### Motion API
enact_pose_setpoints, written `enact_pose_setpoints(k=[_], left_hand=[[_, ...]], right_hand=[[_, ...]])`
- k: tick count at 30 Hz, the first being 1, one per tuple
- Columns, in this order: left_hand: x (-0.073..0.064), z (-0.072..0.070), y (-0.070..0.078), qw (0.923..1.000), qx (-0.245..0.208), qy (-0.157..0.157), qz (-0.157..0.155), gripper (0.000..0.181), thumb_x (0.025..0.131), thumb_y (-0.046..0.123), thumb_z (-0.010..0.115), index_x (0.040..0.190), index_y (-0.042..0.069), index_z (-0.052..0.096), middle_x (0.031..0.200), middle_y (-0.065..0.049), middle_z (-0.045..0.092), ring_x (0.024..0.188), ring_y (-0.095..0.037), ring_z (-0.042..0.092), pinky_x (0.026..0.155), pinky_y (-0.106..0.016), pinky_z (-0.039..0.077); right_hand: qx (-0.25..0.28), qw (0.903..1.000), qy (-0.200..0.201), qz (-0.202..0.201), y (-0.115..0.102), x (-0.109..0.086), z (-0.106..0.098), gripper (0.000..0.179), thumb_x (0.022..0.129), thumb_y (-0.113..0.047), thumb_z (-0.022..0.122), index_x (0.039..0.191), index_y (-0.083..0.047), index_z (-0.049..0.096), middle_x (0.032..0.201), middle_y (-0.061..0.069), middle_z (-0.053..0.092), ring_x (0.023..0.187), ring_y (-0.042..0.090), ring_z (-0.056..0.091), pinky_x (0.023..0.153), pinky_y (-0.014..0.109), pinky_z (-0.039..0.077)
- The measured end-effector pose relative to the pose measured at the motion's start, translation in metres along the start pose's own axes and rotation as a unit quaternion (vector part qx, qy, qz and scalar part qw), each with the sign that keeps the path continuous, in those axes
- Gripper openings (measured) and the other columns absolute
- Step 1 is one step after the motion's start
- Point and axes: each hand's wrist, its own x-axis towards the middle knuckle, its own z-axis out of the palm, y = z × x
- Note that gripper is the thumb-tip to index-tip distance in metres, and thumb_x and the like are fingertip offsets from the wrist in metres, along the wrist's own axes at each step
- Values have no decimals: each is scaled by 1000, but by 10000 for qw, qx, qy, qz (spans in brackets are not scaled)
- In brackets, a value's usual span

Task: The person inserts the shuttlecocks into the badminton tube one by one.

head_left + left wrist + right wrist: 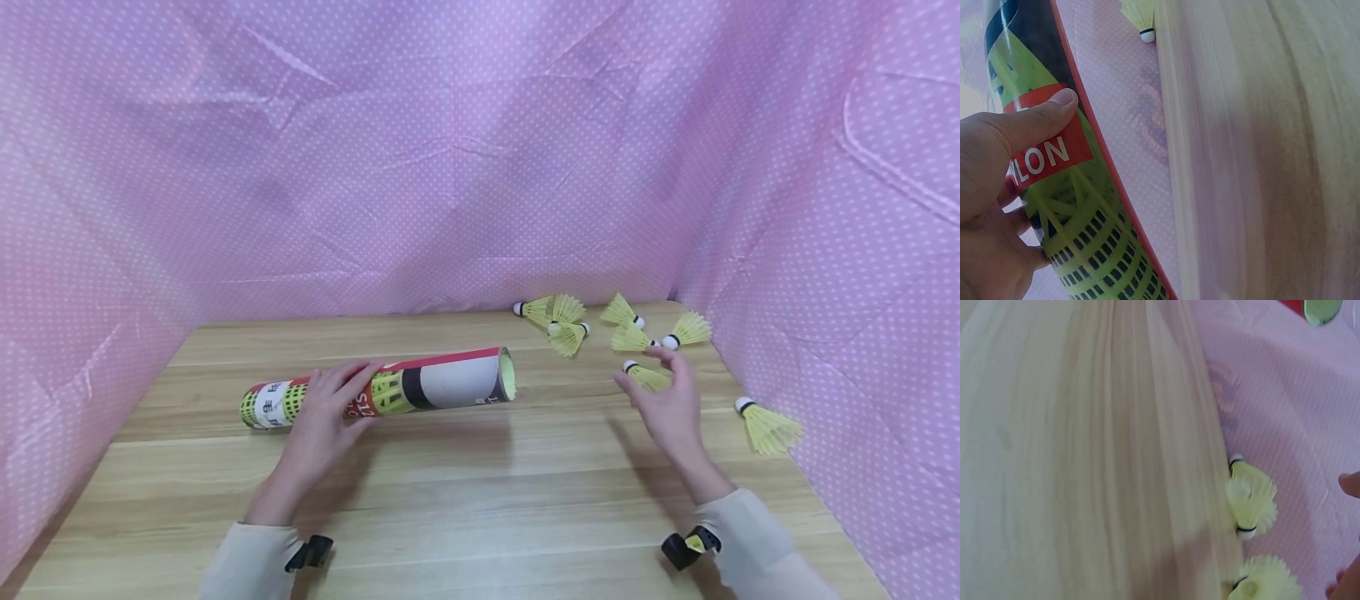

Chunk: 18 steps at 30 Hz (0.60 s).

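Note:
My left hand (324, 425) grips a printed shuttlecock tube (457, 381) around its middle, the thumb lying over the red label in the left wrist view. The tube is held roughly level, its uncovered round end facing right and showing a pale green inside. On the right, my right hand (671, 408) hovers with thumb and fingers spread apart, holding nothing. Just behind its fingers lies a yellow shuttlecock (647, 377) with a white cork, partly covered by the hand. Only fingertips of this hand (1350, 575) show at the edge of the right wrist view.
Several more yellow shuttlecocks (567, 337) lie in loose groups along the table's back right. One separate shuttlecock (768, 427) rests near the right edge. Pink dotted cloth (450, 167) hangs behind and at both sides of the wooden table (480, 508).

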Motion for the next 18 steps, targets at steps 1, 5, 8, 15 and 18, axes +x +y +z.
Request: enact_pose_setpoints(k=[1, 5, 8, 15, 18], left_hand=[[0, 0, 0, 10000, -2, -3, -1, 92, 69, 4, 91, 150, 24, 50, 140, -13, 55, 129, -39, 48, 122, -58, 11], [0, 0, -1, 10000, -14, -14, -3, 93, 69, 3, 91, 149, 24, 51, 139, -13, 55, 129, -38, 48, 122, -58, 11], [0, 1, -1, 10000, -6, -23, 1, 92, 69, 4, 91, 149, 24, 51, 140, -13, 55, 129, -38, 48, 122, -59, 11], [0, 0, -1, 10000, 15, -25, 51, 90, 69, 5, 92, 148, 22, 52, 140, -12, 55, 130, -37, 48, 121, -59, 12], [1, 0, -1, 10000, 16, -21, 54, 90, 69, 5, 92, 148, 22, 52, 140, -11, 55, 130, -36, 48, 122, -58, 12]], right_hand=[[-16, 9999, 110, 87, 2, 1, -1, 65, 81, -15, 85, 135, 0, 51, 139, 21, 47, 129, 40, 40, 111, 56, 31], [-6, 9980, 314, 542, 9, 5, -5, 81, 80, -16, 86, 145, -1, 40, 146, 24, 35, 135, 42, 31, 115, 56, 26], [25, 9955, 349, 878, 14, 6, -7, 87, 80, -20, 87, 148, -3, 36, 149, 25, 29, 135, 41, 29, 113, 56, 28], [154, 9903, 255, 1359, 23, 4, -6, 90, 81, -25, 86, 150, -4, 32, 150, 23, 26, 134, 39, 31, 112, 54, 31], [195, 9876, 197, 1542, 25, 3, -3, 91, 80, -24, 87, 150, -5, 31, 152, 21, 26, 135, 39, 30, 114, 54, 31]])
